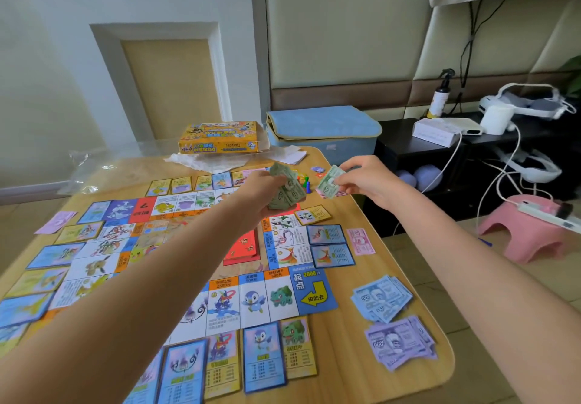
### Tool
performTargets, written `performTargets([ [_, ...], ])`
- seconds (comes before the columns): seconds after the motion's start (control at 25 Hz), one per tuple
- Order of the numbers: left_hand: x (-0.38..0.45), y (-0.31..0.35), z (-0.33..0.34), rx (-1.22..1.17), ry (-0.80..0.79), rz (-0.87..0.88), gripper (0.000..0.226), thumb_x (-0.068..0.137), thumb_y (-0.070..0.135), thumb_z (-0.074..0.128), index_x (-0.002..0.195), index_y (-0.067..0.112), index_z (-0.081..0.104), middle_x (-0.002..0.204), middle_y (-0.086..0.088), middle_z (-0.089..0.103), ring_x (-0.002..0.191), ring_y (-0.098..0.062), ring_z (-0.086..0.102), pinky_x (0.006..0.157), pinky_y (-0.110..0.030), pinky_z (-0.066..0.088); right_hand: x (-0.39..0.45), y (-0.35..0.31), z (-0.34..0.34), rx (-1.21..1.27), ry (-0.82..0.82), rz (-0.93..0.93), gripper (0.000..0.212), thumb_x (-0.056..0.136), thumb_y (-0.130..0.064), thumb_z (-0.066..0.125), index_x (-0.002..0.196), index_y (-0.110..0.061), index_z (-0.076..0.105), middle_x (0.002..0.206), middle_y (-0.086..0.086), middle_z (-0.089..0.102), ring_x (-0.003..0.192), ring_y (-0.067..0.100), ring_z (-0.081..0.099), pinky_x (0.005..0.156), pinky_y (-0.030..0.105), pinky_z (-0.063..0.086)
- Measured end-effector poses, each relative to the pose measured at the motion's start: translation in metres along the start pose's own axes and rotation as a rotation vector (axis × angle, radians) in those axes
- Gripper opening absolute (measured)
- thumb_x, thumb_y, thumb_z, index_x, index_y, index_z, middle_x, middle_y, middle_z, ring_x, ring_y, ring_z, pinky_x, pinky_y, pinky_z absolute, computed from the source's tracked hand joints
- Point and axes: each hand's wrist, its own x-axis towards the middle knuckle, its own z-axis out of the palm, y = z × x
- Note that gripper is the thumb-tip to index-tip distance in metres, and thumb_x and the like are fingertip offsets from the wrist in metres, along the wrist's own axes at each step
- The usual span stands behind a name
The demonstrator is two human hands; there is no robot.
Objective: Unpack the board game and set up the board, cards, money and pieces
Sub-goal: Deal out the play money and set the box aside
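**Sorting the green money over the far corner**

From the head view, my left hand (267, 185) is curled round a crumpled wad of green notes (287, 191), held above the far right part of the board (195, 246). My right hand (364, 180) pinches a single green note (328, 180) between thumb and fingertips, just above what looks like a pink stack at the table's far edge. The coloured pieces (303, 180) sit between my two hands, partly hidden by the wad.

The board lies flat on the wooden table (361, 381), property cards (264, 356) ringing its edges. A blue money pile (380, 301) and a purple money pile (401, 342) lie fanned near the right edge, a lone pink note (361, 241) further up. The yellow game box (220, 137) stands at the far end.

The risks, as I judge them: the wad is loosely bunched, so notes could slip onto the board and disturb the cards; my left forearm crosses low over the board and could drag them; the piles by the edge could slide off.
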Motion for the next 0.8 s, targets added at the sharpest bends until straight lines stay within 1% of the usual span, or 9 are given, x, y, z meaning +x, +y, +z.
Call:
performTargets([
  [0.16,-0.004,-0.008,-0.012,0.094,0.044,-0.019,0.032,0.097,0.009,0.045,0.127,-0.001,0.043,0.116,-0.022,0.057,0.096,-0.029,0.061,0.075,-0.037,0.054,-0.001,-0.009,0.000,-0.304,-0.047,-0.072,0.015,0.085,0.000,0.062,0.097,-0.008,0.061,0.082,0.009,0.063,0.068,0.013,0.060,0.058,0.020,0.050],
  [0.28,-0.005,-0.016,-0.007,0.103,0.018,-0.039,0.030,0.097,0.009,0.045,0.126,-0.001,0.044,0.113,-0.020,0.057,0.095,-0.029,0.060,0.076,-0.037,0.055,-0.001,-0.001,-0.012,-0.490,-0.151,-0.028,0.012,0.084,-0.001,0.063,0.096,-0.005,0.065,0.085,0.010,0.064,0.070,0.014,0.056,0.057,0.019,0.045],
  [0.4,-0.005,-0.022,0.001,0.063,-0.027,-0.066,0.025,0.097,0.008,0.045,0.120,0.000,0.046,0.107,-0.019,0.059,0.097,-0.029,0.061,0.075,-0.036,0.054,-0.001,0.018,-0.016,-0.412,-0.161,0.035,0.006,0.085,0.000,0.061,0.088,-0.003,0.066,0.084,0.010,0.064,0.071,0.014,0.054,0.056,0.019,0.042],
  [0.48,-0.003,-0.025,0.005,0.036,-0.060,-0.088,0.020,0.097,0.009,0.046,0.116,0.003,0.046,0.103,-0.017,0.061,0.098,-0.030,0.061,0.071,-0.034,0.055,0.000,0.029,-0.010,-0.415,-0.140,0.046,0.009,0.085,-0.001,0.063,0.080,-0.008,0.064,0.082,0.009,0.064,0.066,0.013,0.054,0.057,0.021,0.044],
  [0.52,-0.002,-0.027,0.005,0.023,-0.066,-0.096,0.018,0.097,0.010,0.046,0.114,0.003,0.046,0.101,-0.017,0.061,0.098,-0.030,0.061,0.070,-0.034,0.055,0.002,0.033,-0.006,-0.464,-0.127,0.048,0.006,0.084,-0.002,0.065,0.083,-0.008,0.065,0.084,0.009,0.064,0.065,0.013,0.053,0.059,0.022,0.044],
  [0.56,-0.001,-0.029,0.005,0.009,-0.066,-0.103,0.017,0.097,0.010,0.046,0.113,0.004,0.045,0.100,-0.016,0.060,0.097,-0.029,0.061,0.070,-0.034,0.055,0.003,0.038,-0.002,-0.526,-0.114,0.044,0.009,0.083,-0.005,0.067,0.091,-0.008,0.065,0.088,0.008,0.063,0.066,0.014,0.054,0.062,0.025,0.045],
  [0.64,0.002,-0.033,0.005,-0.004,-0.071,-0.113,0.017,0.096,0.010,0.047,0.112,0.005,0.044,0.098,-0.015,0.060,0.096,-0.028,0.061,0.071,-0.035,0.054,0.003,0.045,0.002,-0.604,-0.061,0.016,0.024,0.082,-0.010,0.069,0.105,-0.011,0.062,0.101,0.005,0.059,0.080,0.018,0.057,0.071,0.029,0.046],
  [0.72,0.004,-0.036,0.005,-0.020,-0.081,-0.125,0.020,0.096,0.010,0.047,0.115,0.004,0.044,0.103,-0.016,0.060,0.095,-0.028,0.061,0.068,-0.034,0.054,0.003,0.043,0.004,-0.618,0.044,-0.074,0.022,0.084,-0.012,0.065,0.107,-0.013,0.062,0.112,0.004,0.058,0.099,0.019,0.055,0.078,0.030,0.043],
  [0.8,0.005,-0.037,0.006,-0.038,-0.079,-0.140,0.026,0.096,0.009,0.048,0.120,0.002,0.043,0.112,-0.020,0.059,0.097,-0.029,0.061,0.067,-0.034,0.054,-0.002,0.031,0.005,-0.575,0.096,-0.177,0.014,0.089,-0.012,0.059,0.101,-0.010,0.066,0.107,0.002,0.061,0.097,0.012,0.053,0.076,0.025,0.038],
])
